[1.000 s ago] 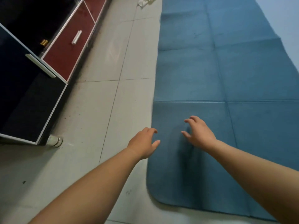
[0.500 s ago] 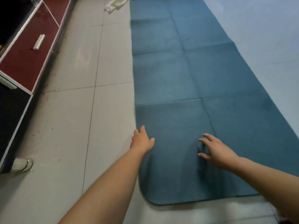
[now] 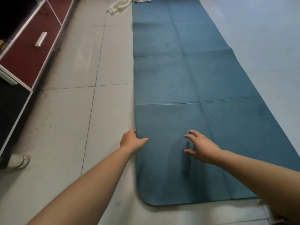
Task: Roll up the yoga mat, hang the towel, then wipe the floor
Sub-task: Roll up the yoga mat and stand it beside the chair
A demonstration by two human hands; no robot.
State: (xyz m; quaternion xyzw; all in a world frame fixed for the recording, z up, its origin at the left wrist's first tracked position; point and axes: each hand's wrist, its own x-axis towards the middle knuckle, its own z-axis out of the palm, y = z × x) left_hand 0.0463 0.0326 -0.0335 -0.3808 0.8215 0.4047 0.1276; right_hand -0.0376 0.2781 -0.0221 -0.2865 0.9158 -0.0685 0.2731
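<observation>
A long blue yoga mat lies flat on the tiled floor, its rounded near end close to me. My left hand is at the mat's left edge, thumb lying on top of the mat and fingers relaxed, holding nothing. My right hand hovers over the middle of the near section with fingers spread, casting a shadow on the mat. A crumpled white towel lies on the floor at the mat's far left corner.
A low cabinet with dark red drawer fronts and metal handles runs along the left side, standing on a metal foot. Grey floor tiles lie between cabinet and mat. A pale blue wall borders the mat on the right.
The view has swung so more of the mat's far end and the towel show. My left hand has reached the mat's left edge; my right hand stays spread above the near section.
</observation>
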